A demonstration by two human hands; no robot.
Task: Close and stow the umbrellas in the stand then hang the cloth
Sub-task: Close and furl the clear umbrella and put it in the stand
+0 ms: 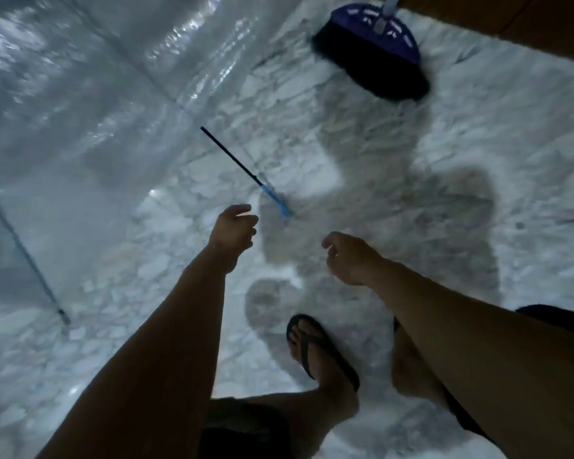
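Open room: bare marble floor point(478, 167) spreads ahead of and to the right of both sets of fingers, with nothing lying on it between the hands.
Left edge: a clear umbrella canopy point(80, 94) fills the space up and to the left of the left fingers; its nearest fold lies close beside them.
Far edge: a broom point(375, 48) stands well beyond the right fingers, next to a brown wooden strip point(511, 14) along the top right.
Near edge: a foot in a dark flip-flop point(315, 349) is planted below the gap between the hands.
Canopy: transparent plastic, glossy and crinkled, with thin dark ribs; one rib point(24, 250) ends in a small tip down to the left.
Shaft: a thin black rod with a blue end point(275, 200), slanting from upper left to a point just beyond the left fingers, not touching them.
Floor: pale veined stone, polished, crossed by grey shadows.
Broom: purple fan-shaped head, dark bristles, light handle.
Left hand point(234, 228): fingers loosely curled and part open, gripping nothing, nearest the blue end.
Right hand point(352, 256): fingers loosely bent and apart, empty, over bare floor.
Blur: motion softens the frame, so fine detail is unclear.
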